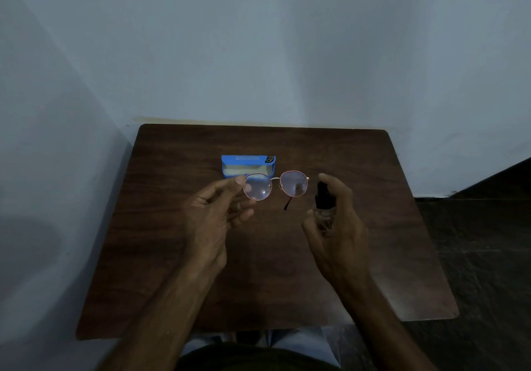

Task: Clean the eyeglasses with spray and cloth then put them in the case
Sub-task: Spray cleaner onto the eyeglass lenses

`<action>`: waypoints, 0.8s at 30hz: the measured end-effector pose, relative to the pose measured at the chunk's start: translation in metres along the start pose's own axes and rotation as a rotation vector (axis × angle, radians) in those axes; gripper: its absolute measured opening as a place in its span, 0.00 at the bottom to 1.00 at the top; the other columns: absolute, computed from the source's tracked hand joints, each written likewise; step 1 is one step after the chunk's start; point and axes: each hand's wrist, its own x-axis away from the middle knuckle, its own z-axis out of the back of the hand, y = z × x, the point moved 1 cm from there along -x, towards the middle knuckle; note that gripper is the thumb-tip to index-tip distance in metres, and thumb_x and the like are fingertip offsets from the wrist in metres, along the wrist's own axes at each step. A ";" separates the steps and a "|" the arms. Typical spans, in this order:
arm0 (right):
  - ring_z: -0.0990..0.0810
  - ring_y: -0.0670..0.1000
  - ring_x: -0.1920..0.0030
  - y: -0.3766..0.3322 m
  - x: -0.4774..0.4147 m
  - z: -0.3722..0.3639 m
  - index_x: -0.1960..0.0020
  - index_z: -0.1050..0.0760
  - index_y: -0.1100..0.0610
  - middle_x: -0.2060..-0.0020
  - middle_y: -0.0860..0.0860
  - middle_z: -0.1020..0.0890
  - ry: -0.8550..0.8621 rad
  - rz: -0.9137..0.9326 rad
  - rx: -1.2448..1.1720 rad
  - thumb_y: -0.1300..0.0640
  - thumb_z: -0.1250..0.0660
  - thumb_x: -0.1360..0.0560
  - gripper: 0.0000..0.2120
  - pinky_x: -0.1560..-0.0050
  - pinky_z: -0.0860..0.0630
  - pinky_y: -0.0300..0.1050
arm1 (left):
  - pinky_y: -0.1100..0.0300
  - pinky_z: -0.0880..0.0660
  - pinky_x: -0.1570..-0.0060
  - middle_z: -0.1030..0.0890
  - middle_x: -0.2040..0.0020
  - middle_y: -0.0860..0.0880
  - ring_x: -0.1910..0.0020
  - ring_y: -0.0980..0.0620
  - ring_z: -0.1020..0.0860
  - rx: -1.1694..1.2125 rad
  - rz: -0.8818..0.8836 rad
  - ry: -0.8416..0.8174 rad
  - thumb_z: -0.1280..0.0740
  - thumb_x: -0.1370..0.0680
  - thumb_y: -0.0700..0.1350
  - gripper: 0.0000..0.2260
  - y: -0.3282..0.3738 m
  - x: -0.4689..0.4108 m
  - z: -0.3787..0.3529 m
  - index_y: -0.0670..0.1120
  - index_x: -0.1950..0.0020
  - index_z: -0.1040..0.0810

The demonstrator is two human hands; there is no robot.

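One pair of glasses (276, 185) is held above the table (172, 255), lenses facing the camera, with round lenses in a thin reddish frame; one temple arm is seen hanging down below the right-hand lens. The glasses are gripped at the outer edge of the left-hand lens by the left hand (214, 212), thumb and forefinger pinched closed on the rim, the remaining fingers loosely curled beneath. Just beside the glasses, at the other end of the frame, one small spray bottle (323, 202) is held upright in the right hand (334, 218); the hand is wrapped around the clear body, with the forefinger laid over the black top. Whether the top is being pressed cannot be told. One blue case (248, 165) is noted behind the glasses, lying on the table with its lid raised and a pale lining exposed; it is partly overlapped in view by the left-hand lens. The table is of dark wood grain with rounded corners, and its far edge is set against a plain pale wall (258, 40). A second wall is seen at the left, forming a corner. A dark floor (474, 241) is visible to the right. The lighting is dim. Two bare forearms are counted, and light trousers below the near edge.
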 end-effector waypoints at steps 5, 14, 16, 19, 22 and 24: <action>0.18 0.47 0.54 0.035 0.000 -0.002 0.25 0.35 0.50 0.48 0.40 0.21 0.019 -0.159 -0.252 0.61 0.30 0.20 0.26 0.55 0.20 0.45 | 0.62 0.17 0.64 0.12 0.54 0.45 0.59 0.51 0.15 -0.005 0.035 -0.020 0.27 0.21 0.43 0.05 -0.007 -0.006 -0.001 0.45 0.46 0.13; 0.20 0.48 0.38 0.140 0.012 -0.003 0.38 0.33 0.56 0.43 0.52 0.20 0.133 -0.346 -0.234 0.64 0.29 0.20 0.16 0.36 0.23 0.58 | 0.63 0.18 0.64 0.12 0.55 0.49 0.60 0.56 0.15 -0.017 0.101 -0.045 0.28 0.21 0.42 0.05 -0.026 -0.010 -0.004 0.46 0.47 0.13; 0.22 0.46 0.35 0.159 0.013 -0.007 0.38 0.34 0.55 0.41 0.52 0.19 0.133 -0.386 -0.215 0.64 0.29 0.21 0.17 0.32 0.25 0.57 | 0.63 0.18 0.63 0.12 0.54 0.49 0.60 0.55 0.14 -0.018 0.118 -0.047 0.28 0.21 0.42 0.05 -0.030 -0.011 -0.003 0.46 0.47 0.13; 0.24 0.46 0.32 0.182 0.010 -0.012 0.39 0.35 0.49 0.37 0.50 0.20 0.132 -0.458 -0.183 0.61 0.28 0.21 0.19 0.31 0.25 0.54 | 0.63 0.17 0.61 0.12 0.54 0.49 0.60 0.56 0.14 -0.023 0.140 -0.053 0.29 0.20 0.42 0.05 -0.037 -0.014 -0.003 0.47 0.48 0.14; 0.23 0.48 0.33 0.201 0.007 -0.017 0.40 0.35 0.44 0.37 0.51 0.21 0.132 -0.497 -0.191 0.59 0.28 0.21 0.20 0.33 0.24 0.54 | 0.64 0.17 0.61 0.12 0.55 0.50 0.60 0.56 0.15 -0.028 0.153 -0.053 0.29 0.20 0.41 0.04 -0.043 -0.016 -0.002 0.47 0.48 0.14; 0.22 0.49 0.35 0.206 0.005 -0.021 0.40 0.35 0.45 0.37 0.52 0.21 0.120 -0.504 -0.220 0.60 0.29 0.21 0.19 0.36 0.22 0.53 | 0.64 0.17 0.61 0.12 0.55 0.50 0.59 0.56 0.14 -0.038 0.156 -0.059 0.30 0.20 0.41 0.05 -0.045 -0.018 -0.003 0.47 0.48 0.14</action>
